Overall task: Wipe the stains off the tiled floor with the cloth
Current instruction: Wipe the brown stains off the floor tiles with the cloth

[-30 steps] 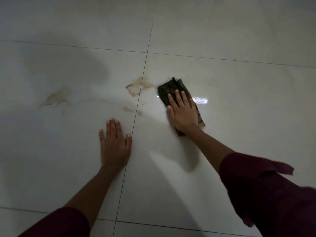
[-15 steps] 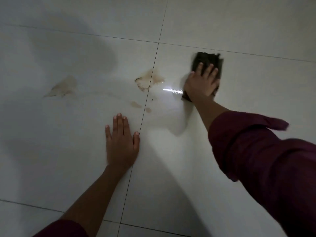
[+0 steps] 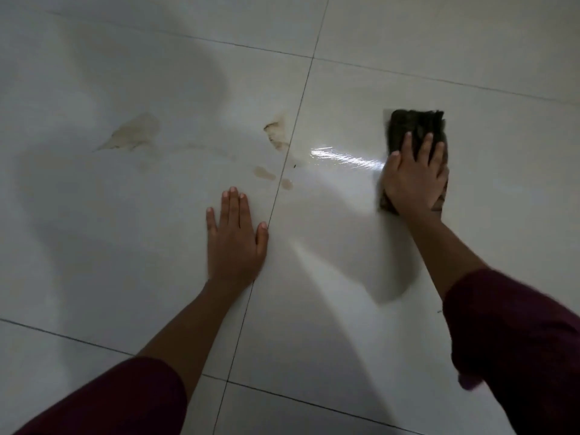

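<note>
A dark folded cloth (image 3: 416, 125) lies flat on the white tiled floor (image 3: 329, 252) at the right. My right hand (image 3: 414, 180) presses down on its near half, fingers spread over it. My left hand (image 3: 234, 237) rests flat on the floor beside a grout line, palm down, holding nothing. A brown stain (image 3: 276, 133) sits just left of that grout line, with two small spots (image 3: 265, 173) below it. A paler stain (image 3: 131, 133) lies farther left. A wet glossy streak (image 3: 345, 157) runs between the brown stain and the cloth.
Grout lines (image 3: 276, 196) cross the floor and divide it into large tiles. Dark shadows of my arms and body fall across the left and the near tiles. Both of my forearms end in maroon sleeves (image 3: 518, 340).
My right hand has slid the cloth from beside the brown stain out to the right, and the part of the stain right of the grout line is gone. The left hand stays planted.
</note>
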